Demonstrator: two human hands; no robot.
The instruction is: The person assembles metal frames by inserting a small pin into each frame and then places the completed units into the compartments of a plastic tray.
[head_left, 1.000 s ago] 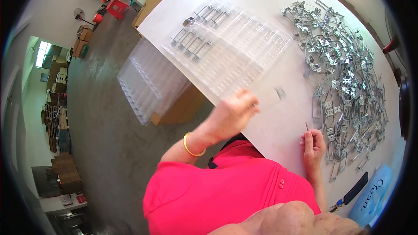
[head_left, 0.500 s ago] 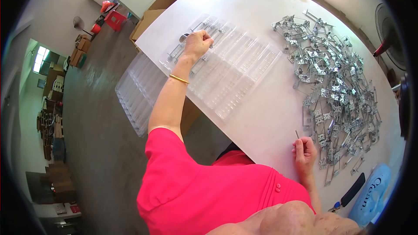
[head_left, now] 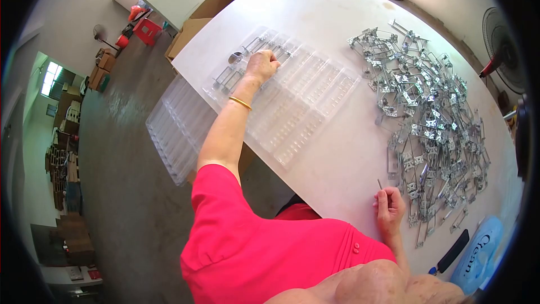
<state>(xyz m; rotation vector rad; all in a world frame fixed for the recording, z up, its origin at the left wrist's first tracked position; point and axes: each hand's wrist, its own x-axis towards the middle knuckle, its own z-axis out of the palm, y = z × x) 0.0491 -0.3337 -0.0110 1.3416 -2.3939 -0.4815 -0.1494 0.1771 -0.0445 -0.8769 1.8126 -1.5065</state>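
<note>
My left hand [head_left: 262, 67] is over the far left part of a clear plastic tray [head_left: 292, 155] with long compartments. Its fingers are pinched together, and what they hold, if anything, is hidden. Around it, several metal brackets with rods [head_left: 228, 79] lie in the tray. A round shiny metal disc [head_left: 235, 57] is just left of the hand. Near the table's front edge, my right hand [head_left: 389, 209] grips a short thin metal rod [head_left: 379, 183] between thumb and fingers, its tip pointing up and away.
A large heap of loose metal brackets [head_left: 430, 118] covers the table's right side. A blue "Clean." packet [head_left: 478, 254] and a black-handled tool [head_left: 453, 252] lie at the front right. More clear trays [head_left: 177, 129] sit lower, beyond the left edge, near a cardboard box [head_left: 211, 8].
My left hand has shifted slightly right over the tray, leaving the round disc more exposed. My right hand keeps its hold on the rod. The whole view has moved a little.
</note>
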